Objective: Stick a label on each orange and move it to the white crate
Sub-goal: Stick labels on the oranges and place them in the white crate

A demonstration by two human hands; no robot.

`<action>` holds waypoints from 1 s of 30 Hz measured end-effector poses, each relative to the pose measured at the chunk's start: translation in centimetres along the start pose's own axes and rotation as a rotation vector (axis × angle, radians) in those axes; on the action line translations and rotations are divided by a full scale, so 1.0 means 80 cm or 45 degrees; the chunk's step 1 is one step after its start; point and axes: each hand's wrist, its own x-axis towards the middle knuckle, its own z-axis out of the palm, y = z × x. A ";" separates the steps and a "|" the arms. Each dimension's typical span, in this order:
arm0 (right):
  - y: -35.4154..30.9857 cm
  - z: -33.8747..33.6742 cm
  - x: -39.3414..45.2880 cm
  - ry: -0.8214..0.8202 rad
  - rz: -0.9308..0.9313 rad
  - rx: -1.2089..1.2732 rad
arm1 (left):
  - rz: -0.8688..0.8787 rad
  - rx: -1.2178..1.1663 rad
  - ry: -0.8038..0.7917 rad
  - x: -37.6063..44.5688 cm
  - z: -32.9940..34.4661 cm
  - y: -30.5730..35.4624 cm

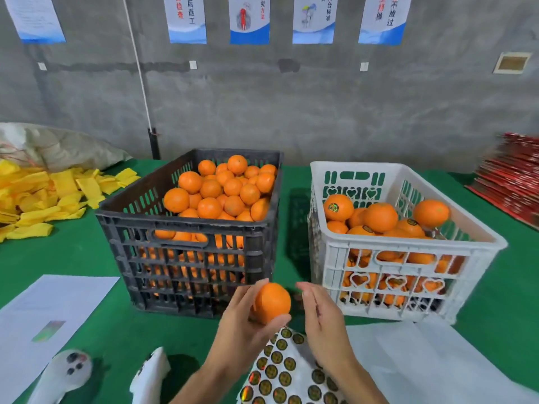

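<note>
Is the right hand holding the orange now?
No, the left hand holds the orange; the right hand is open beside it.

Unlabelled orange [272, 301] held before black crate; white crate [408, 243] part-filled

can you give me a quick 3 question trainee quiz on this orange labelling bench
1. True or false: the left hand grips an orange.
2. Which crate holds oranges that already show labels? A black crate B white crate
3. Fill in: the sticker sheet lies below the ____ hands.

Key
1. True; the right hand is beside it, fingers straight, holding nothing.
2. B
3. person's
</note>
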 end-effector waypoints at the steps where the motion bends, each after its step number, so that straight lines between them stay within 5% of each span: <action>1: 0.016 -0.001 -0.004 -0.087 0.023 -0.093 | -0.078 -0.052 -0.007 -0.006 0.006 -0.012; 5: 0.054 0.000 -0.025 -0.398 -0.015 -0.351 | -0.246 -0.219 0.027 -0.023 0.026 -0.044; 11: 0.074 -0.003 -0.040 -0.339 -0.017 -0.592 | -0.208 -0.217 -0.006 -0.036 0.041 -0.054; 23: 0.070 -0.007 -0.036 -0.327 0.150 -0.193 | -0.068 -0.185 -0.309 -0.047 0.056 -0.059; 30: 0.066 -0.018 -0.032 -0.391 0.291 0.005 | -0.051 -0.174 -0.282 -0.048 0.053 -0.053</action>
